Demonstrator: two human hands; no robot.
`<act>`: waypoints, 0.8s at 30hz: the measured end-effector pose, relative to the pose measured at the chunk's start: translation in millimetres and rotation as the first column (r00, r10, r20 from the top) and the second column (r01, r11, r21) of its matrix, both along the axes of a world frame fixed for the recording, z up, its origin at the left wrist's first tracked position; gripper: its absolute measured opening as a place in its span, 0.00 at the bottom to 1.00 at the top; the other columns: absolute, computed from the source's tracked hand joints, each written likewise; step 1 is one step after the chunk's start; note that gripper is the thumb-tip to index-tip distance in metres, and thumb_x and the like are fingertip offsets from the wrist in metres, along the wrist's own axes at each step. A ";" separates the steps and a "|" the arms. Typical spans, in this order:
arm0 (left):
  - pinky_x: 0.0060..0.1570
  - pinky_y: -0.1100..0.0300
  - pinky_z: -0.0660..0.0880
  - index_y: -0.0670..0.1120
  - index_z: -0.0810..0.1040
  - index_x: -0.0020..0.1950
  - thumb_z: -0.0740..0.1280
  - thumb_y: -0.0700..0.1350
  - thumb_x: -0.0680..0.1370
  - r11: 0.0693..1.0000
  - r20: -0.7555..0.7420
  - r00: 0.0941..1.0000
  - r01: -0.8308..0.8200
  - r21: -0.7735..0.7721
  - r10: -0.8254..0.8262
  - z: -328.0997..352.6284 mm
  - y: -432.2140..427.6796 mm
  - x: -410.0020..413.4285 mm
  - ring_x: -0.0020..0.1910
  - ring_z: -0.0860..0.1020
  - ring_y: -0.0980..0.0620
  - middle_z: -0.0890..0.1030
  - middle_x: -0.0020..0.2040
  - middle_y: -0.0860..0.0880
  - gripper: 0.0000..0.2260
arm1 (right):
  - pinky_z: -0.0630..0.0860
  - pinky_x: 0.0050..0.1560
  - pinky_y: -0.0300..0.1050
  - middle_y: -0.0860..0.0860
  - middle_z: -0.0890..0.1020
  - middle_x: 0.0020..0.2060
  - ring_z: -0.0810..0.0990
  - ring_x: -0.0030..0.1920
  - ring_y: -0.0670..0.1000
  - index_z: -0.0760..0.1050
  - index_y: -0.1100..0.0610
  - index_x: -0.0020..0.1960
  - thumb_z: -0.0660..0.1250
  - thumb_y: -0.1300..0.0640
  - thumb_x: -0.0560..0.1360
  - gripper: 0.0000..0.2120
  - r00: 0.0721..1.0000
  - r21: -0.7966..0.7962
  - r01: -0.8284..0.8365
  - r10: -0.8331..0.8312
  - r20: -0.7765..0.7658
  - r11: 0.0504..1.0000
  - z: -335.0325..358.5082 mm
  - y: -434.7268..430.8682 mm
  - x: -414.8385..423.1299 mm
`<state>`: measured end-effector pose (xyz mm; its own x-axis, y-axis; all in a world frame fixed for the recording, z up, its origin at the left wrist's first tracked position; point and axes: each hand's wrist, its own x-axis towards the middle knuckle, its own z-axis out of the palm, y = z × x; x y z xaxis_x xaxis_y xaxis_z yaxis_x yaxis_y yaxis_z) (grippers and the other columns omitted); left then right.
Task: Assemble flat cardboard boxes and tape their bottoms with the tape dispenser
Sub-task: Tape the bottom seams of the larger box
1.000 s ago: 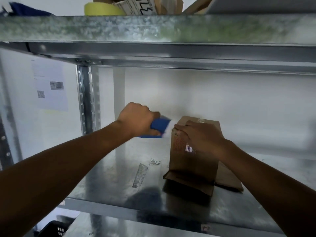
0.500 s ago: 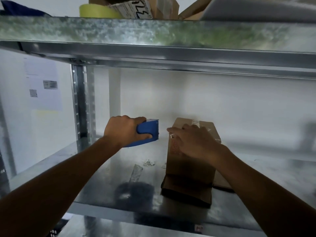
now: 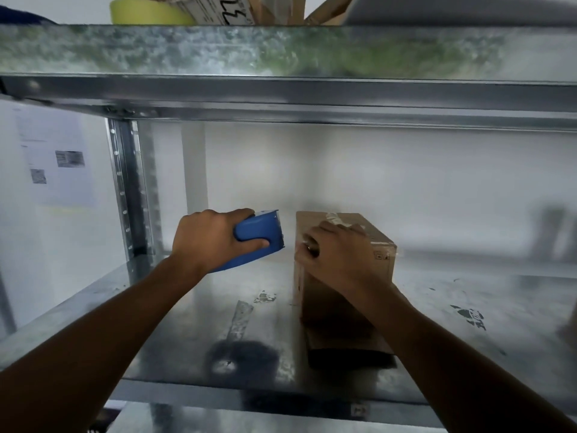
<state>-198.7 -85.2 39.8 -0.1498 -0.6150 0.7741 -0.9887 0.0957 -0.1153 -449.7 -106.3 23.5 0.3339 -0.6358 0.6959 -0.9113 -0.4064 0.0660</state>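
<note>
A small brown cardboard box (image 3: pixel 379 257) stands upright on the metal shelf (image 3: pixel 187 339), with clear tape across its top face and its open flaps spread at the bottom. My right hand (image 3: pixel 331 254) rests on the box's upper left corner, fingers curled over the edge. My left hand (image 3: pixel 209 239) grips a blue tape dispenser (image 3: pixel 262 235) just left of the box, its toothed blade facing the box with a small gap between them.
A steel upright (image 3: pixel 128 195) stands at the left rear of the shelf. The upper shelf beam (image 3: pixel 281 95) hangs low overhead, carrying a yellow tape roll (image 3: pixel 146 14) and cardboard. Tape scraps (image 3: pixel 242 317) stick to the shelf surface. A white wall is behind.
The dispenser has pulled away leftward from the box's top edge, leaving a gap. My right hand stays on the box corner. The camera has shifted slightly.
</note>
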 end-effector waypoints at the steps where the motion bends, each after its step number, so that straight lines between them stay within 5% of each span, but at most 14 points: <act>1: 0.37 0.60 0.75 0.63 0.78 0.62 0.53 0.79 0.68 1.000 -0.009 1.000 -0.003 -0.002 0.003 1.6 1.7 1.2 0.36 0.79 0.51 0.81 0.37 0.54 0.32 | 0.75 0.54 0.50 0.43 0.81 0.42 0.78 0.40 0.48 0.77 0.47 0.44 0.57 0.38 0.76 0.16 0.999 -0.003 -0.036 0.036 0.014 0.999 -1.2 -1.0 -5.4; 4: 0.39 0.58 0.78 0.62 0.78 0.62 0.49 0.80 0.66 0.999 -0.024 1.000 0.017 -0.028 -0.017 7.3 5.5 7.1 0.37 0.81 0.50 0.82 0.38 0.54 0.36 | 0.73 0.61 0.51 0.47 0.86 0.48 0.83 0.50 0.52 0.83 0.49 0.52 0.59 0.38 0.77 0.20 0.980 -0.082 -0.187 0.192 0.056 0.979 -6.1 -1.6 -23.2; 9: 0.38 0.56 0.79 0.61 0.81 0.62 0.51 0.80 0.66 0.993 -0.044 0.996 0.070 -0.098 -0.075 15.6 6.0 9.6 0.37 0.82 0.47 0.84 0.37 0.52 0.37 | 0.68 0.71 0.52 0.50 0.84 0.60 0.77 0.67 0.52 0.82 0.56 0.61 0.61 0.44 0.81 0.20 0.902 -0.309 -0.379 0.423 0.089 0.872 -5.2 2.0 -43.7; 12: 0.37 0.58 0.76 0.60 0.82 0.62 0.56 0.79 0.68 0.984 -0.026 0.992 0.117 -0.135 -0.121 16.3 1.6 3.7 0.35 0.81 0.46 0.84 0.37 0.51 0.35 | 0.63 0.75 0.59 0.51 0.82 0.63 0.73 0.71 0.54 0.80 0.56 0.66 0.59 0.42 0.80 0.24 0.906 -0.258 -0.270 0.335 0.259 0.928 -2.4 8.5 -49.9; 15: 0.35 0.61 0.71 0.58 0.83 0.61 0.61 0.75 0.69 0.972 -0.002 0.986 0.164 -0.170 -0.166 17.4 -3.8 -4.1 0.32 0.81 0.47 0.84 0.36 0.52 0.30 | 0.55 0.78 0.62 0.54 0.74 0.72 0.65 0.77 0.57 0.71 0.53 0.74 0.54 0.33 0.77 0.34 0.936 -0.023 -0.080 0.083 0.341 0.997 -2.0 11.5 -52.3; 19: 0.35 0.58 0.75 0.56 0.84 0.60 0.58 0.76 0.70 0.951 0.006 0.976 0.212 -0.225 -0.216 18.5 -11.5 -11.9 0.31 0.81 0.45 0.84 0.35 0.51 0.33 | 0.72 0.65 0.51 0.52 0.80 0.62 0.76 0.64 0.56 0.73 0.51 0.72 0.49 0.26 0.72 0.40 0.951 0.082 -0.022 -0.004 0.310 0.996 -5.3 7.2 -58.7; 24: 0.34 0.52 0.79 0.53 0.85 0.59 0.55 0.78 0.70 0.921 0.002 0.961 0.265 -0.285 -0.276 17.6 -17.0 -20.2 0.30 0.82 0.43 0.85 0.35 0.49 0.37 | 0.71 0.64 0.46 0.47 0.81 0.61 0.72 0.65 0.51 0.79 0.50 0.66 0.52 0.23 0.71 0.40 0.911 0.088 -0.079 0.036 0.411 0.993 -12.6 -4.1 -65.5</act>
